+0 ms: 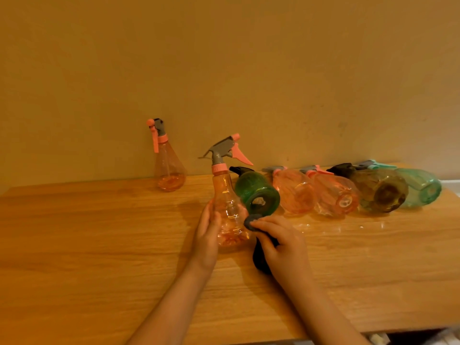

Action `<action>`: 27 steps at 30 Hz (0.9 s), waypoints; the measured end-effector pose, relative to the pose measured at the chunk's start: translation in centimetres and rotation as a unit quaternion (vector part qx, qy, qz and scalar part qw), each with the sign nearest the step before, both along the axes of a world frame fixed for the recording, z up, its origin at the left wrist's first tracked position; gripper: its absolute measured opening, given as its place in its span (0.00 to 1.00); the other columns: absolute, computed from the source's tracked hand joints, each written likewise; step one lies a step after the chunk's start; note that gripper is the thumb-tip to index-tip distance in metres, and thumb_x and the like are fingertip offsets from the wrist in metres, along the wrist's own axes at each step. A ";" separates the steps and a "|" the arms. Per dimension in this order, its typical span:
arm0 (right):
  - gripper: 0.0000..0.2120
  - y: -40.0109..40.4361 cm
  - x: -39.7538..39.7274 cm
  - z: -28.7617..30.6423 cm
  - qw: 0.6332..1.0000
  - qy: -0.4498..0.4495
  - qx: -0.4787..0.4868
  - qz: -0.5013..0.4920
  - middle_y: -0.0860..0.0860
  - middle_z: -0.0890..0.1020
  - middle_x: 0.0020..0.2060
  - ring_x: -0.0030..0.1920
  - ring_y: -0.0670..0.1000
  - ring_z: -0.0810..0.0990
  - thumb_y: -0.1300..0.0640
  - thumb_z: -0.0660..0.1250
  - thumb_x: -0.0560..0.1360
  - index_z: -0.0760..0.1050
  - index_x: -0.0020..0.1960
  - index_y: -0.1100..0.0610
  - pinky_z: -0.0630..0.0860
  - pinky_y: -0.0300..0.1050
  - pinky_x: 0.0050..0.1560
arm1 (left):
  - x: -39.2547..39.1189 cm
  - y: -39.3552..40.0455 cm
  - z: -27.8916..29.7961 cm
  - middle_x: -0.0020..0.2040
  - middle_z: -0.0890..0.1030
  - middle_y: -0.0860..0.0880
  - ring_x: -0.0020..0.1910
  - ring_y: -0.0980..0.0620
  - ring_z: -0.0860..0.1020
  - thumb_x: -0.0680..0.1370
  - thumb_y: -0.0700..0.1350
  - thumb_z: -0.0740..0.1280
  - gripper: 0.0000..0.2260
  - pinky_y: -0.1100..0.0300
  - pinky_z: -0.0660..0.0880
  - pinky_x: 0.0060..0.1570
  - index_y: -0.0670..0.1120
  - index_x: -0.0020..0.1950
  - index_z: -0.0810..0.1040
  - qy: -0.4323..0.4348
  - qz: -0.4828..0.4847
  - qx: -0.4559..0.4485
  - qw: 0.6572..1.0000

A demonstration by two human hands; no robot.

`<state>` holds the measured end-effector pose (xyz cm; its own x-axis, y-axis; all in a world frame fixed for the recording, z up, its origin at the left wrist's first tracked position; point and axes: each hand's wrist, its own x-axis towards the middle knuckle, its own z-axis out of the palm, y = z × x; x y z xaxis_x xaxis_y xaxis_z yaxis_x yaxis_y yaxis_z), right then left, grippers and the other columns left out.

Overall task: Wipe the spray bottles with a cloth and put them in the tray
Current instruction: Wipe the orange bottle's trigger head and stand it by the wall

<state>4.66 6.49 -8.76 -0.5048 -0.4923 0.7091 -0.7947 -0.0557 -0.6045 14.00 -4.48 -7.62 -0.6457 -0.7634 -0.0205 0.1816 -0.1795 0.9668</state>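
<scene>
Gripping orange bottle (pixel 227 210) upright at frame centre, left hand (pixel 207 229); right hand (pixel 278 239) clutching dark cloth (pixel 261 255) against it, on wooden table (pixel 99 245) before plain wall (pixel 224 70).

Left of held orange bottle (pixel 227 210): bare wooden table (pixel 87 245), only upright orange bottle (pixel 169 170) far back by wall. Right: row of lying bottles (pixel 336 192) (green one (pixel 257 192) touching) blocks.

No readable text anywhere.
</scene>
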 end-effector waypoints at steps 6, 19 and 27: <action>0.11 0.1 0.1 0.1 1.000 0.006 -0.005 0.007 0.45 0.79 0.44 0.46 0.42 0.77 0.68 0.68 0.66 0.82 0.46 0.59 0.72 0.30 0.50 | 0.1 0.2 0.4 0.56 0.80 0.52 0.53 0.56 0.80 0.61 0.54 0.78 0.37 0.63 0.78 0.45 0.54 0.68 0.68 -0.045 -0.015 -0.057 0.997; 0.13 0.4 0.3 0.5 0.997 0.017 0.044 0.058 0.34 0.77 0.44 0.48 0.34 0.76 0.68 0.68 0.66 0.83 0.45 0.55 0.71 0.27 0.50 | 0.4 -0.4 0.3 0.59 0.80 0.46 0.57 0.48 0.79 0.75 0.47 0.70 0.21 0.55 0.78 0.49 0.50 0.67 0.72 -0.049 0.034 -0.032 0.998; 0.10 -0.4 0.9 0.7 0.999 -0.006 0.030 0.037 0.39 0.79 0.44 0.48 0.39 0.78 0.65 0.68 0.67 0.83 0.45 0.55 0.71 0.27 0.51 | 0.8 0.1 0.1 0.61 0.78 0.51 0.60 0.51 0.76 0.64 0.64 0.64 0.31 0.46 0.74 0.60 0.56 0.66 0.71 -0.080 0.084 -0.101 0.988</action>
